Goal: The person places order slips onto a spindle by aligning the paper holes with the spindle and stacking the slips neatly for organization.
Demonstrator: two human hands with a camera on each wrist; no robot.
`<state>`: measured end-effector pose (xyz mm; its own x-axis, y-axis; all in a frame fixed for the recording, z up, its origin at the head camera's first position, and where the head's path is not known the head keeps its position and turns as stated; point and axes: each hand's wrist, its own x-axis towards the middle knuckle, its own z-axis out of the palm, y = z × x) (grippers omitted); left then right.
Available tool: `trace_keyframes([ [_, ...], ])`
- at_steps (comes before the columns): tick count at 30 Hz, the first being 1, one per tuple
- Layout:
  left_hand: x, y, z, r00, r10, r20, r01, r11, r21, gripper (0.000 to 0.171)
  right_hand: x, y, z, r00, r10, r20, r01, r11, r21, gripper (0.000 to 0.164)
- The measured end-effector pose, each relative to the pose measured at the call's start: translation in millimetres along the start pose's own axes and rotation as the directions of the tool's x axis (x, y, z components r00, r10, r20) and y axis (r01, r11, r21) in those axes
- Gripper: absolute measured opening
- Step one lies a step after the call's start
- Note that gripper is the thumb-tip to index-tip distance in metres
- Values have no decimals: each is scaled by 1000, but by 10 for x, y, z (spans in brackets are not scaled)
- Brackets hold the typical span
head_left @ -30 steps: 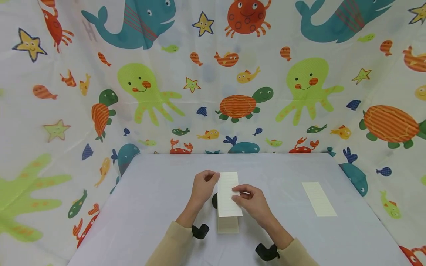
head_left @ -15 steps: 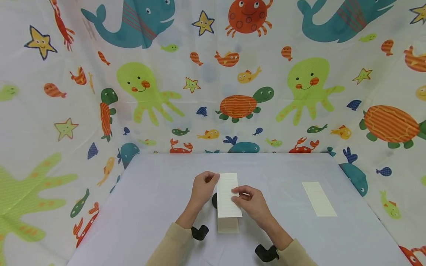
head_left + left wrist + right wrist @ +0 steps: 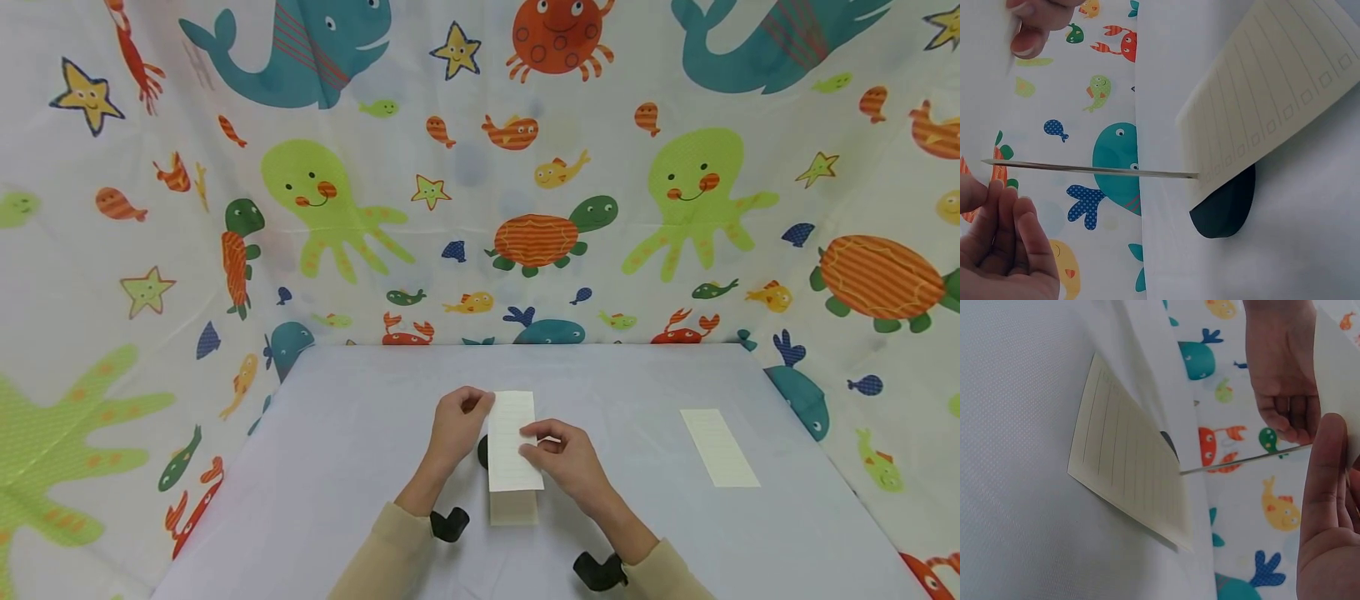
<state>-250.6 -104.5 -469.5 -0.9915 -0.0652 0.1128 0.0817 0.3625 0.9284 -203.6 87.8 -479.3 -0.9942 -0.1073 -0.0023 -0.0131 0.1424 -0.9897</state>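
A cream ruled paper sheet (image 3: 512,442) is held up between both hands. My left hand (image 3: 459,421) pinches its far left corner; my right hand (image 3: 566,454) pinches its right edge between thumb and fingers. Below stands a paper spike: its thin metal rod (image 3: 1085,169) rises from a dark rounded base (image 3: 1225,206). Another lined sheet (image 3: 1272,87), with small checkboxes along one edge, is pierced by the rod and lies low at the base. The rod's pointed tip is close to the held sheet and the left fingertips (image 3: 997,185).
A single lined cream sheet (image 3: 720,448) lies on the white table (image 3: 360,425) to the right. Black wrist-camera mounts (image 3: 450,525) sit under both wrists. A sea-animal curtain (image 3: 465,308) borders the table at the back and sides.
The held sheet and my right hand have shifted very slightly left and nearer. My left hand stays almost still. The left part of the curtain has swayed.
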Motion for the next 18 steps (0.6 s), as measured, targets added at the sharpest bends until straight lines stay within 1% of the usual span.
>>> trace_keyframes([
  [4, 16, -6, 14, 1000, 4, 1, -4, 1000, 13, 21, 0, 1, 3, 1000, 9, 4, -9, 1000, -1, 25],
  [12, 32, -23, 48, 1000, -8, 14, 8, 1000, 21, 19, 1, 38, -2, 1000, 16, 4, -16, 1000, 10, 26],
  [18, 24, -26, 54, 1000, 5, 18, -6, 999, 32, 18, -9, 55, 1, 1000, 16, 18, -16, 1000, 25, 27],
])
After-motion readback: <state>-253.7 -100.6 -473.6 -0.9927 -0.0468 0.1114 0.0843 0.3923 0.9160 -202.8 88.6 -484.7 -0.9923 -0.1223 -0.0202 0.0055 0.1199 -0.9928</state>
